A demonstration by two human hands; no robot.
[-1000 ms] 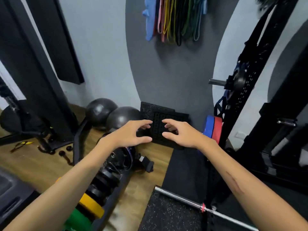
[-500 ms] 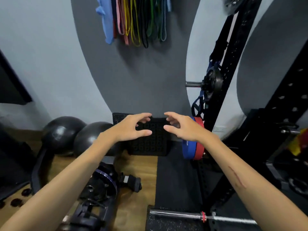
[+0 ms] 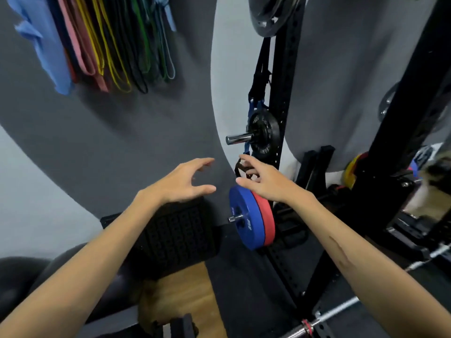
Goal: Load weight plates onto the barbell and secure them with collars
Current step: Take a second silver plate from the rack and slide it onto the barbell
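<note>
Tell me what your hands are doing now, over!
Left hand and right hand open, empty, reaching out. Blue plate and red plate on rack peg, ungripped. Nothing in between.

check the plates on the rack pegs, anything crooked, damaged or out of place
Nothing stands out. The blue plate and red plate sit flush together on the lower peg, and the black plate sits square on the peg above. Both hands, left hand and right hand, are open and empty.
</note>
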